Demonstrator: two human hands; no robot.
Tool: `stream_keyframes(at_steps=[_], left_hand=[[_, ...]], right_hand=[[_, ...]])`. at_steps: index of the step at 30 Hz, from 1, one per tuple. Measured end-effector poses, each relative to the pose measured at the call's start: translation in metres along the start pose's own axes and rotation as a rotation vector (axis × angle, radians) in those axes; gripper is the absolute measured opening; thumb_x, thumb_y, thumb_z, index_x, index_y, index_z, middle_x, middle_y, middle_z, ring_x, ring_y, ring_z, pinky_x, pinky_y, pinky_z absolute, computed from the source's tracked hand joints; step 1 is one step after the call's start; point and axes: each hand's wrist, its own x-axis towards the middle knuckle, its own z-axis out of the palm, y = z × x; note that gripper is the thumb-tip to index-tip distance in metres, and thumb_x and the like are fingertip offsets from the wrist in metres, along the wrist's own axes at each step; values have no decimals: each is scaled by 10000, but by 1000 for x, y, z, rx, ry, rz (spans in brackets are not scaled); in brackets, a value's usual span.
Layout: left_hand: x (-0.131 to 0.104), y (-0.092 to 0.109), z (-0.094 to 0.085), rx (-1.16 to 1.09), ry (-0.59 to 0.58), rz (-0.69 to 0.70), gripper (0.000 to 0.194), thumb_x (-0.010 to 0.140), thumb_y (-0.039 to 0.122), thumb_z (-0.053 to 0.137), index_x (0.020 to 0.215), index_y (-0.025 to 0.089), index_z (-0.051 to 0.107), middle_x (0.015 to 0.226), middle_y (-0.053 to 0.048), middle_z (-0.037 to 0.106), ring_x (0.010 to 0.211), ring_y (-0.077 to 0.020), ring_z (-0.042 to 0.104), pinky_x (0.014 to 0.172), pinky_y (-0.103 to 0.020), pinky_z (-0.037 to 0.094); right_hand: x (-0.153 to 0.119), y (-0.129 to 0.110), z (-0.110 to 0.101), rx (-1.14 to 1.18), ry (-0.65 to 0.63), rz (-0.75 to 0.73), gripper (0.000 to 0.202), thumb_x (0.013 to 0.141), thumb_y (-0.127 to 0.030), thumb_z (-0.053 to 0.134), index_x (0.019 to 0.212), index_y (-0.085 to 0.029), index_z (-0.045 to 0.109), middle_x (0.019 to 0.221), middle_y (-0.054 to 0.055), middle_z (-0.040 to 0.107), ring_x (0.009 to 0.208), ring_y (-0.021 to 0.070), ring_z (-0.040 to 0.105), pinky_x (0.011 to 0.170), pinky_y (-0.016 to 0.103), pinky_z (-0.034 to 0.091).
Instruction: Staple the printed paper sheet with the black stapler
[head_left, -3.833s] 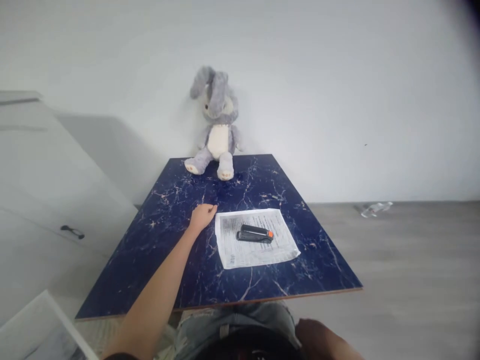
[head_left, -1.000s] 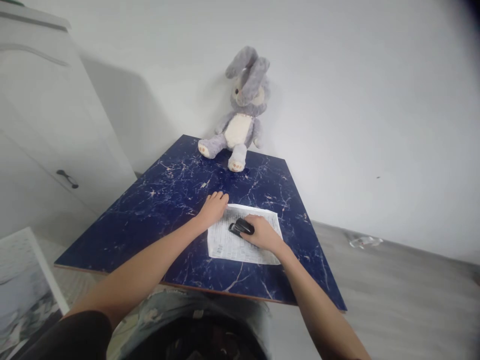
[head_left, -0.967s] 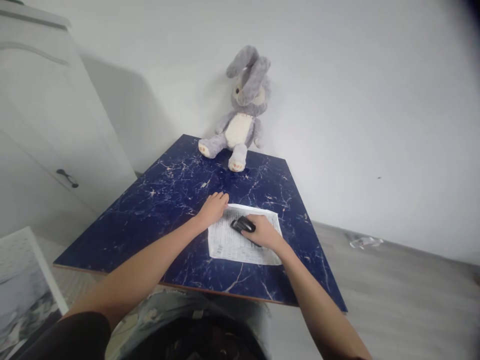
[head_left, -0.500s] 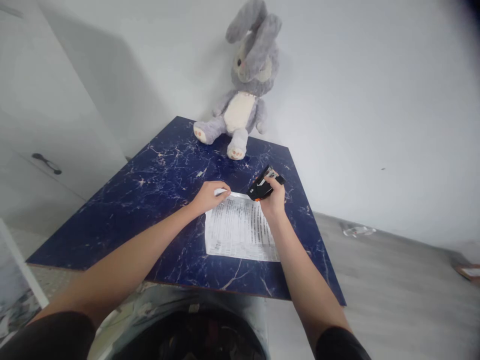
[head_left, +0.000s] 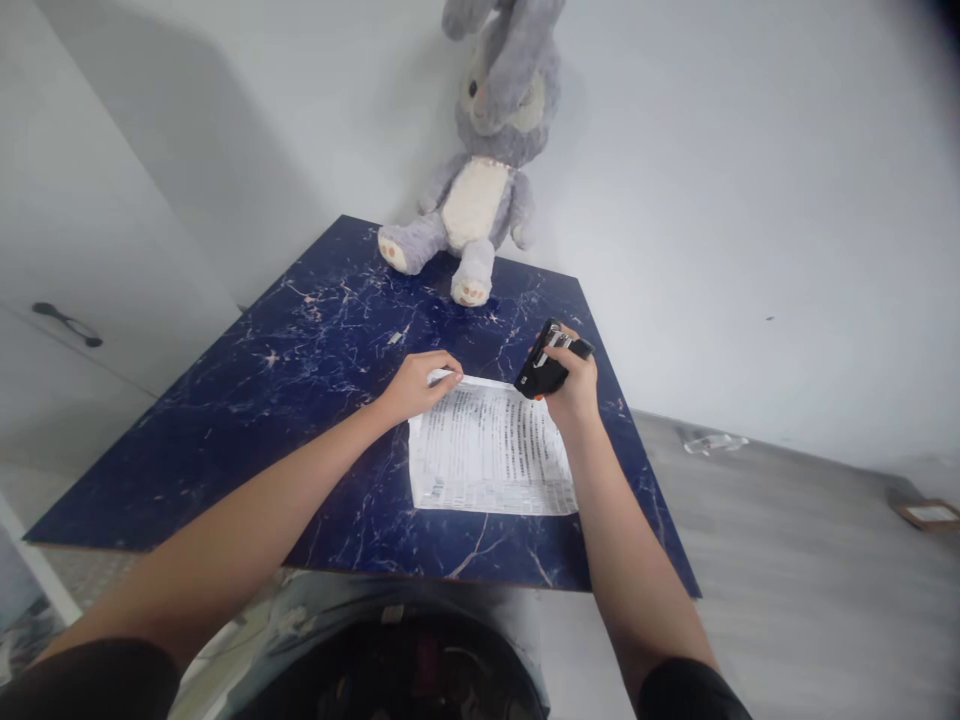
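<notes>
On the table lies a printed sheet of white paper [head_left: 487, 450], covered in dark lines of text. My left hand [head_left: 427, 385] holds its top left corner, thumb and fingers pinched together on a turned-up white edge. In my right hand [head_left: 576, 385] is a black stapler [head_left: 544, 370] with a silver part and a small orange part beneath. Fingers wrap round its body, and its nose points left and down at the top edge of the sheet, near the right corner. Whether the nose touches the paper I cannot tell.
A grey plush rabbit [head_left: 480, 200] sits at the back of the dark blue marbled table [head_left: 225, 430], against the white wall. A cabinet with a dark handle [head_left: 67, 325] stands at the left. Some clear item [head_left: 715, 443] lies on the grey floor at the right.
My right hand has carried the stapler to the right along the sheet's top edge. My left hand keeps its pinch on the corner. The view has shifted slightly.
</notes>
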Motion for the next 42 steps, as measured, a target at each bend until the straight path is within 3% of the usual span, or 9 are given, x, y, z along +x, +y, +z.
stream_keyframes(at_steps=[6,14,18,22,25,28,33,36,42], left_hand=[[1,-7,-1,-21,-2,-94,138,943,279,656,891,186,742,895,-40,780,829,-183,718,828,-309,528],[2,-6,-3,-35,-41,-135,156,935,300,654,888,187,750,901,-43,786,844,-193,725,843,-324,541],[3,-4,-3,-40,-59,-129,164,930,306,652,889,188,758,912,-48,791,850,-194,729,847,-326,544],[4,-3,-4,-63,-58,-143,164,926,308,648,899,189,757,940,-50,797,880,-197,734,882,-339,547],[4,-4,-4,-74,-53,-153,161,921,305,648,897,189,756,934,-50,797,885,-198,734,890,-345,550],[4,-4,-4,-83,-40,-160,160,916,308,653,892,189,757,928,-52,796,881,-199,733,891,-348,554],[4,-1,-3,-101,-46,-136,148,909,301,665,883,193,762,929,-54,794,863,-192,730,903,-353,554],[4,-2,-3,-111,-46,-131,142,910,292,665,888,194,766,931,-52,797,866,-192,730,900,-352,551],[4,-10,-2,-140,-28,-171,125,894,272,680,885,190,773,916,-47,796,870,-195,731,892,-342,547]], right_hand=[[-1,0,-2,1,-8,-34,491,677,-268,716,1163,-265,648,977,16,688,811,215,669,758,385,578],[2,-20,-21,-307,-279,-130,538,776,-330,658,1306,-284,580,987,42,701,852,267,702,795,456,589],[8,-54,-36,-813,-547,-306,488,796,-296,668,1282,-252,642,1158,68,720,1021,290,693,911,449,545],[28,-75,-29,-1248,-972,-407,503,772,-243,649,1275,-233,662,1218,79,723,1052,290,681,926,431,514],[42,-79,-14,-1428,-1253,-391,515,766,-250,654,1280,-232,659,1254,103,708,1070,305,662,870,426,505],[48,-77,-1,-1463,-1402,-315,452,757,-243,669,1209,-235,687,1186,104,718,994,291,656,785,407,485],[46,-66,7,-1192,-1327,-71,294,591,-195,828,861,-239,722,868,41,715,745,211,599,702,380,465],[45,-65,7,-1139,-1325,49,308,546,-175,856,810,-250,718,795,18,710,702,199,575,683,375,474],[42,-82,-1,-1185,-1167,-109,340,622,-163,845,941,-249,766,928,27,731,829,230,622,809,413,496]])
